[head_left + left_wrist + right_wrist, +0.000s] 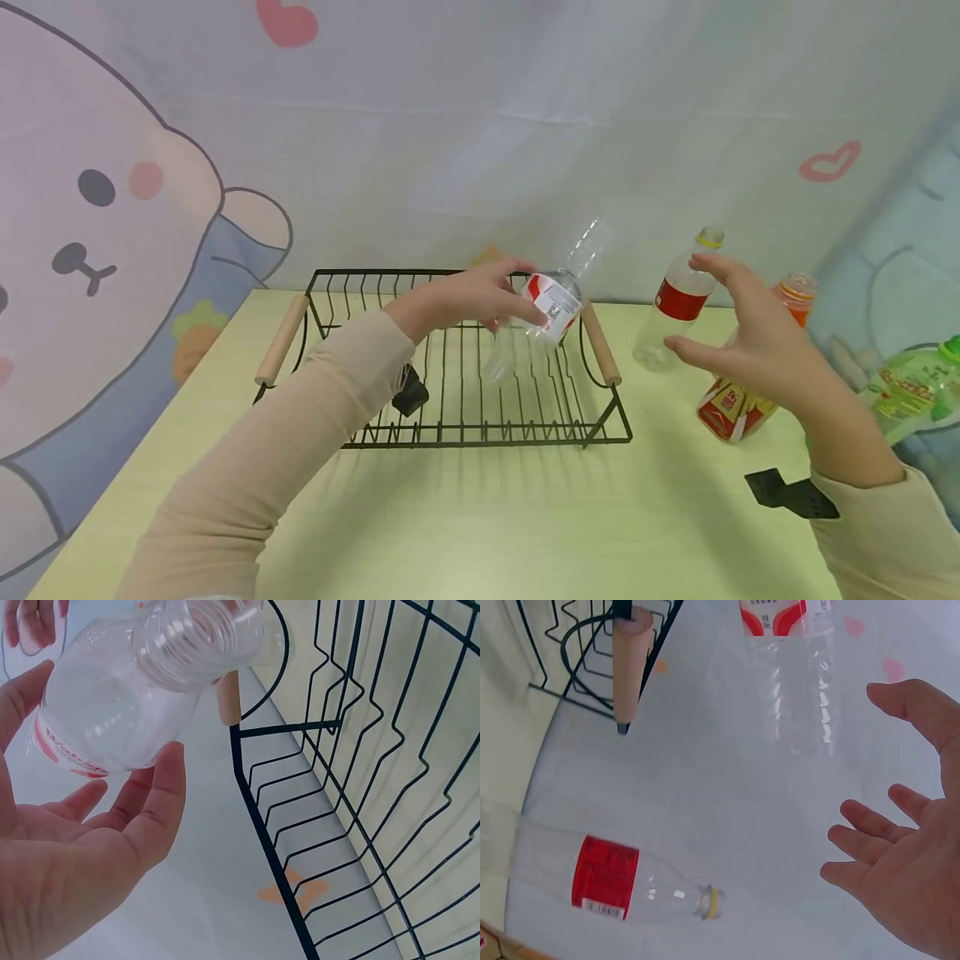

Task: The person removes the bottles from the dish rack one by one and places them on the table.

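My left hand (480, 296) grips a clear plastic bottle (553, 307) by its white and red label, above the right part of a black wire dish rack (480, 445). The bottle is tilted, its base up to the right; in the left wrist view its uncapped neck (199, 645) points toward the rack. My right hand (765, 342) is raised with fingers spread and thumb apart, holding nothing. Near it in the head view stands a clear bottle with a red label (681, 298). An orange-and-red labelled bottle (731, 410) is partly hidden behind that hand.
The rack has wooden handles (600, 343) at both ends. Something faint and transparent (498, 367) shows among its wires; its kind is unclear. A green-labelled bottle (911, 383) stands at the far right. A printed cloth backdrop (450, 167) hangs behind the pale green table (480, 517).
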Demonstrator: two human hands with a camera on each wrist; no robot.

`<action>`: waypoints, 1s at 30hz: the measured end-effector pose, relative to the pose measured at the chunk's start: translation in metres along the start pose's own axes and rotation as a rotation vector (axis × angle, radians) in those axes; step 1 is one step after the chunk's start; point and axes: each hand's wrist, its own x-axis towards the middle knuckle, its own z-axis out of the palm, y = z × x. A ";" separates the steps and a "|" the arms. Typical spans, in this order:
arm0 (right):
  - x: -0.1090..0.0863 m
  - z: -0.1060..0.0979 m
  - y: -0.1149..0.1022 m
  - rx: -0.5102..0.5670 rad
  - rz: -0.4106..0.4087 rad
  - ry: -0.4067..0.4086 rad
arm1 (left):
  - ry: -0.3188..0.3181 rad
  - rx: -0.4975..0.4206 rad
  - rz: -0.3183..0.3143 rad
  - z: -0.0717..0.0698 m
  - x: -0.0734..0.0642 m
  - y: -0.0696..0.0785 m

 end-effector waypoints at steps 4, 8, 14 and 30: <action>0.003 0.007 -0.010 -0.013 -0.038 -0.041 | -0.056 0.052 -0.008 0.002 -0.004 0.000; 0.006 0.011 -0.017 -0.031 -0.072 -0.092 | -0.115 0.100 -0.010 0.004 -0.009 0.000; 0.010 0.014 -0.027 -0.057 -0.157 -0.140 | -0.183 0.181 -0.004 0.006 -0.014 0.000; 0.015 0.027 -0.046 -0.108 -0.246 -0.292 | -0.324 0.250 0.014 0.009 -0.019 0.004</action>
